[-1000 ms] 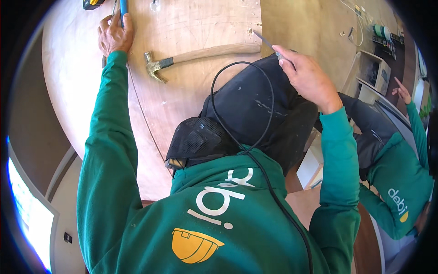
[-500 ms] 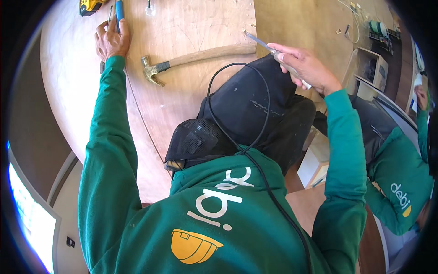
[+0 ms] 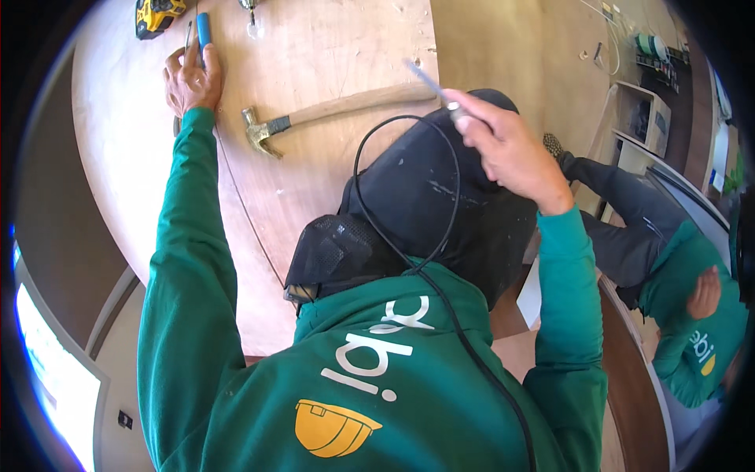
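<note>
My left hand (image 3: 191,85) lies on the plywood board (image 3: 314,165), fingers stretched out and apart. A blue stick-like tool (image 3: 204,30) is beside its thumb. The thin shaft of another tool (image 3: 188,33) shows at the fingertips, partly hidden by the hand. My right hand (image 3: 507,145) is closed around a chisel (image 3: 429,80), with most of the handle covered by the fingers. The blade points up and left over the board's right edge, near a small chipped spot. Between my hands lies a claw hammer (image 3: 338,106) with a wooden handle, its head toward the left.
A yellow and black cordless drill (image 3: 157,17) lies at the far left, with a metal drill chuck (image 3: 248,9) to its right. A black cable (image 3: 358,169) loops over my knee. Right of me sits a co-worker in a green sweatshirt (image 3: 684,291); an open cabinet (image 3: 643,118) stands beyond.
My right hand has shifted left and slightly down, turning over the chisel. The blade tip has moved left from the chipped spot. At right, the co-worker's hand has lowered.
</note>
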### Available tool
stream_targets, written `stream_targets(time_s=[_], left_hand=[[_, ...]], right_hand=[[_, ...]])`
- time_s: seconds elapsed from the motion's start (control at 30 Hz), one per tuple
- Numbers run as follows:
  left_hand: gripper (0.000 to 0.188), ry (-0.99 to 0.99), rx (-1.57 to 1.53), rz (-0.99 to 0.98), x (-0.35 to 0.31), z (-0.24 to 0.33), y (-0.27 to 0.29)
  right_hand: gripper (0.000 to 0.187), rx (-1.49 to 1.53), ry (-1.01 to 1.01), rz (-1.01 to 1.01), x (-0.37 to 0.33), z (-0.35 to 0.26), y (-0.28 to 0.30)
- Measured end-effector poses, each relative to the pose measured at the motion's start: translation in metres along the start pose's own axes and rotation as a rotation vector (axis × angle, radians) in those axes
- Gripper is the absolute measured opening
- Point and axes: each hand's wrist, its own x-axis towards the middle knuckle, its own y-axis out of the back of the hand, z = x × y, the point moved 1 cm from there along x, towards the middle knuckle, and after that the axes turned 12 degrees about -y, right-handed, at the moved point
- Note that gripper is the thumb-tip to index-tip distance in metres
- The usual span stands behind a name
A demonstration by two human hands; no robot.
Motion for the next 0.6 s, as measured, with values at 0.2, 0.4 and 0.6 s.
stream_targets(time_s=[0.2, 0.4, 0.6], left_hand=[[0.054, 0.012, 0.021, -0.019, -0.003, -0.001, 0.002], [0.054, 0.025, 0.001, -0.02, -0.002, 0.003, 0.002], [0.053, 0.026, 0.004, -0.046, -0.003, 0.005, 0.012]], right_hand=[[0.042, -0.178, -0.193, 0.11, 0.002, 0.006, 0.005], [0.041, -0.471, 0.012, 0.174, 0.023, 0.004, 0.017], [0.042, -0.808, 0.072, 0.091, 0.041, -0.028, 0.033]])
